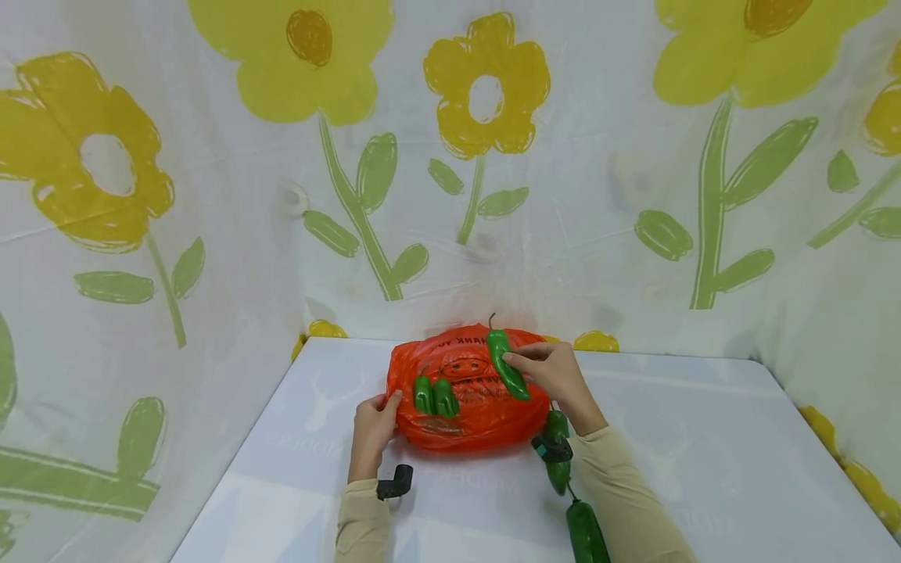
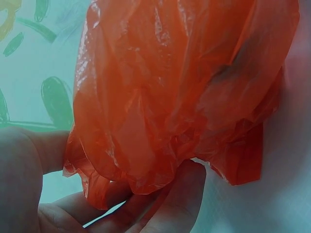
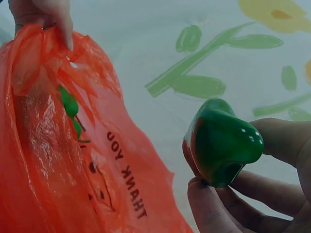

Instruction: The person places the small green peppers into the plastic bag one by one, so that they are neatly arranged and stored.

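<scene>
A red plastic bag (image 1: 468,436) with dark printing lies at the back of the white table, its mouth spread toward the person in the head view. My left hand (image 1: 375,428) grips the bag's left edge; in the left wrist view the thumb and fingers hold the crumpled red film (image 2: 141,145). My right hand (image 1: 559,374) pinches a glossy green pepper (image 1: 504,361), stem upward, over the bag's right part. Two more green peppers (image 1: 445,399) show within the bag's opening. The right wrist view has the held pepper (image 3: 218,141) end-on, beside the bag.
Below the right wrist, several green peppers (image 1: 588,533) lie in a line joined by thin stems or a string, partly hidden by the wrist camera (image 1: 552,450). Flower-printed curtains (image 1: 563,258) stand behind and beside the table (image 1: 704,438).
</scene>
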Available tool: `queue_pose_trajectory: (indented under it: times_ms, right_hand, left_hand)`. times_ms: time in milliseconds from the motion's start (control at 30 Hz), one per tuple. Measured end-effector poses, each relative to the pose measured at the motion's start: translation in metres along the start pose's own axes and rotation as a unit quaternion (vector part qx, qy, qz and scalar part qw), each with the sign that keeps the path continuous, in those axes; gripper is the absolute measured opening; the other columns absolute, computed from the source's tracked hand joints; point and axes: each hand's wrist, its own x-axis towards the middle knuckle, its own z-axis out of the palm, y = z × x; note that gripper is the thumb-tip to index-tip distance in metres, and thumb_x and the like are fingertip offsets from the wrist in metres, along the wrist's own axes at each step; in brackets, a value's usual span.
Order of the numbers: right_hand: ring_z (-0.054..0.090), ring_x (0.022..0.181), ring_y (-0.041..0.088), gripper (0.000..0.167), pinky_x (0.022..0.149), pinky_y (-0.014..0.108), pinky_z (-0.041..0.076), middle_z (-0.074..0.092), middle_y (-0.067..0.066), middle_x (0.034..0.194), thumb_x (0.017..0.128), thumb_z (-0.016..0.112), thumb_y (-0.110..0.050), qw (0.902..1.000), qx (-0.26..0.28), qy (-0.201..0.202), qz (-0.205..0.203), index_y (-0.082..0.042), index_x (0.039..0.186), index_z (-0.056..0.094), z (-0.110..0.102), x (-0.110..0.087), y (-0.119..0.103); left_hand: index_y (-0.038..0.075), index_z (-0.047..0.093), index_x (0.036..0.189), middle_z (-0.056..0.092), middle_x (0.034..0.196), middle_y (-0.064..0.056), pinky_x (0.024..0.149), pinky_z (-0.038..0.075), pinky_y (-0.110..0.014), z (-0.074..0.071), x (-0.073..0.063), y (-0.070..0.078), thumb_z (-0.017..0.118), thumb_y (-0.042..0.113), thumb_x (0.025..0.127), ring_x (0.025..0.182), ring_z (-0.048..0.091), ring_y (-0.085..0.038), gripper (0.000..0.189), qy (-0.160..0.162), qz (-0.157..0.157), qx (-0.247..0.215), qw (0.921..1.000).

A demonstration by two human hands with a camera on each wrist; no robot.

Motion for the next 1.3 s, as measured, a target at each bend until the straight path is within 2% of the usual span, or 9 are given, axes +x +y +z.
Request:
queue_pose_trajectory:
  times_ms: [200,633,900,1300]
  right_hand:
    - [0.075,0.094,0.020,0.039,0.088,0.041,0.063,0.073,0.021,0.119,0.092,0.079,-0.029,1.0000,-0.007,-0.003,-0.001,0.000,0.118,0.075,0.012,0.006,-0.001]
    - [0.075,0.085,0.017,0.032,0.083,0.041,0.065,0.076,0.020,0.113,0.090,0.081,-0.023,0.9999,-0.007,0.004,0.006,-0.001,0.113,0.078,0.030,0.019,0.000]
    - [0.076,0.082,0.017,0.032,0.077,0.038,0.065,0.076,0.023,0.113,0.091,0.079,-0.020,1.0000,-0.007,-0.001,0.004,0.003,0.113,0.076,0.038,0.023,0.004]
    - [0.074,0.081,0.017,0.029,0.076,0.037,0.065,0.077,0.019,0.109,0.090,0.079,-0.020,0.9993,-0.036,-0.012,0.003,0.001,0.110,0.078,0.050,0.024,0.011]
  left_hand:
    - [-0.002,0.060,0.139,0.066,0.121,-0.021,0.076,0.062,-0.029,0.000,-0.001,0.000,0.056,0.039,0.105,0.091,0.062,-0.023,0.054,0.000,-0.001,0.000,1.0000]
    - [-0.002,0.059,0.141,0.067,0.124,-0.022,0.077,0.063,-0.031,0.001,0.000,0.002,0.056,0.041,0.105,0.091,0.063,-0.024,0.056,-0.002,-0.004,0.000,1.0000]
    - [-0.002,0.060,0.140,0.067,0.123,-0.022,0.075,0.063,-0.030,-0.001,0.000,0.001,0.056,0.041,0.105,0.090,0.064,-0.023,0.055,-0.002,-0.001,0.000,1.0000]
    - [-0.002,0.059,0.141,0.066,0.126,-0.023,0.077,0.064,-0.032,-0.001,-0.001,0.001,0.056,0.041,0.105,0.094,0.065,-0.025,0.056,-0.003,-0.003,-0.004,1.0000]
